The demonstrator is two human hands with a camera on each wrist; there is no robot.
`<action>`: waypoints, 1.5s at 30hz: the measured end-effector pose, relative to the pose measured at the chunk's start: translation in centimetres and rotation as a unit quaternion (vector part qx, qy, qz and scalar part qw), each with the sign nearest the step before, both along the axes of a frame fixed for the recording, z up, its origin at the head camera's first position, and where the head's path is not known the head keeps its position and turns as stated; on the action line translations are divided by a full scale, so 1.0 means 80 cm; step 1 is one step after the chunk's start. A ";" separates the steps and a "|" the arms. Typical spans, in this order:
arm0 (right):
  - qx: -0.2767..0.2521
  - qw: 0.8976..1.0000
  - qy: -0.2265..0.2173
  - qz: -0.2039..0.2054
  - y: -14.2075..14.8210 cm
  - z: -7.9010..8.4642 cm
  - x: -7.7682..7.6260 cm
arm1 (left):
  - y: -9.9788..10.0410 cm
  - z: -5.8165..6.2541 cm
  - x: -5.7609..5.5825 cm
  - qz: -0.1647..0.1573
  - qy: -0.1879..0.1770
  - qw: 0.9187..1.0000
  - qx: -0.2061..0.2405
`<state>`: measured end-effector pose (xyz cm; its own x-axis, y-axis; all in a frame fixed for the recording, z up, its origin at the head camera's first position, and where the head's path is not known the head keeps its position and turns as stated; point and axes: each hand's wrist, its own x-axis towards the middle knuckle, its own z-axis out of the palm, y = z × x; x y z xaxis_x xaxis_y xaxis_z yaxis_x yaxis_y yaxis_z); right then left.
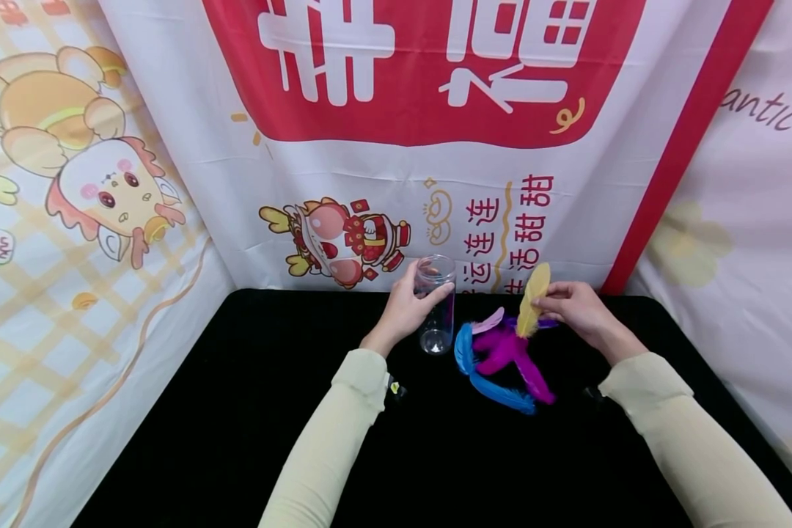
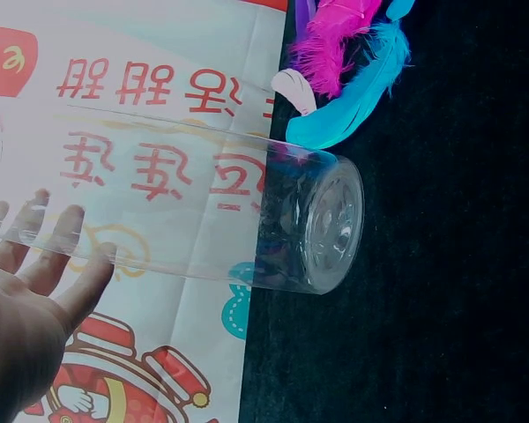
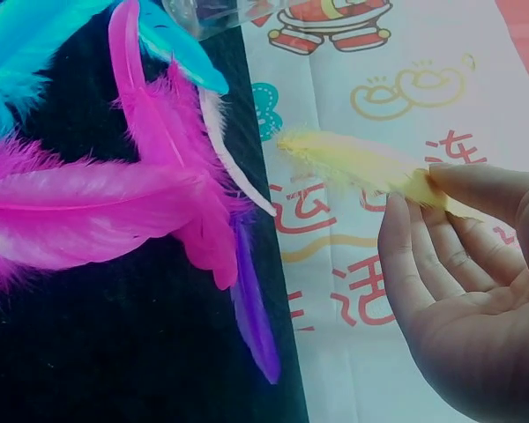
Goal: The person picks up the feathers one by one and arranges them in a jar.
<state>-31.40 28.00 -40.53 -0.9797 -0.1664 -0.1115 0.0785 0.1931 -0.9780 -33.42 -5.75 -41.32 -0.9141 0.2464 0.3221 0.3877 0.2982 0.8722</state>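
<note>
My left hand (image 1: 411,304) grips a clear plastic jar (image 1: 438,323) around its upper part, thumb across the near side. In the left wrist view the jar's see-through wall (image 2: 203,203) and round base show, with nothing inside. My right hand (image 1: 577,308) pinches a yellow feather (image 1: 533,297) between thumb and fingers; the right wrist view shows the feather (image 3: 361,163) held out over the edge of the pile. Below it lie magenta feathers (image 3: 88,211), blue feathers (image 3: 26,53), a purple feather (image 3: 256,317) and a pale pink feather (image 3: 229,159) on the black cloth.
A black cloth (image 1: 251,411) covers the table. Printed hangings stand close behind, with a red-and-white banner (image 1: 409,125) at the back, a yellow-checked sheet (image 1: 53,293) on the left and a pale sheet (image 1: 752,242) on the right.
</note>
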 end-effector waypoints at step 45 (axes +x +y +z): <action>-0.004 0.999 0.050 0.004 -0.043 0.049 0.002 | -0.001 -0.003 -0.003 -0.005 0.009 1.000 0.000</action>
